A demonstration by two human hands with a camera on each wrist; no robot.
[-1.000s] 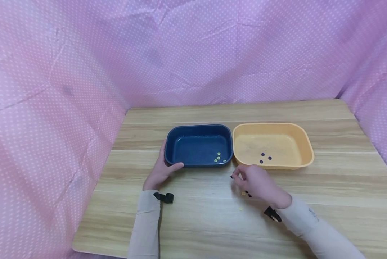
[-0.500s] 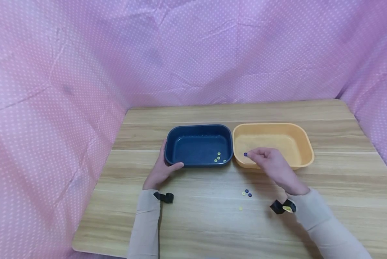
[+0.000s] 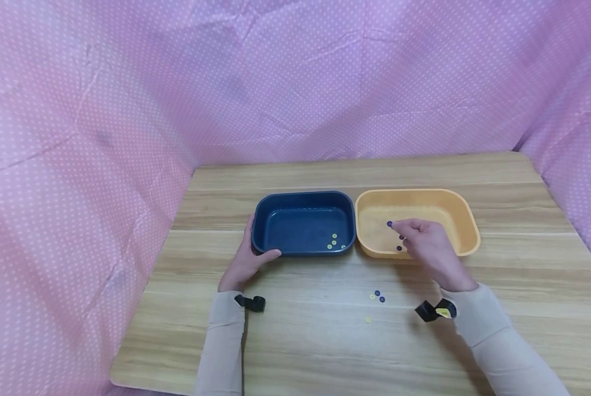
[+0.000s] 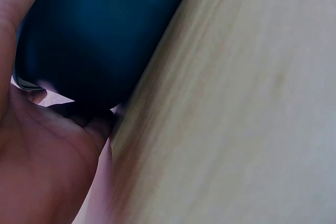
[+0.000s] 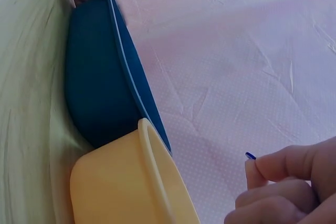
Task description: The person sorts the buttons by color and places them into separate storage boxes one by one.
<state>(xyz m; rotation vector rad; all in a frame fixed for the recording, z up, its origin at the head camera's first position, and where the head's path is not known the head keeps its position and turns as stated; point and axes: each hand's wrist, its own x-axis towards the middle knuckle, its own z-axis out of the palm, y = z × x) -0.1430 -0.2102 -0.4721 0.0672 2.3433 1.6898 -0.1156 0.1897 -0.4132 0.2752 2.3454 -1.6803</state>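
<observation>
My right hand is above the yellow plastic bin, pinching a small dark blue button between thumb and fingertip. The button's edge also sticks out of the fingertips in the right wrist view. Below it, dark blue buttons lie on the yellow bin's floor, partly hidden by the hand. My left hand grips the near left corner of the dark blue bin, thumb at the front and fingers along the side. Several yellow buttons lie inside that bin, toward its near right corner.
The two bins stand side by side on a wooden table. In front of them lie two dark blue buttons, a yellow button and another yellow one nearer me. Pink dotted cloth hangs behind the table.
My right hand has lifted from the table in front of the bins, carrying the dark blue button up and over the yellow bin. My left hand stays on the dark blue bin.
</observation>
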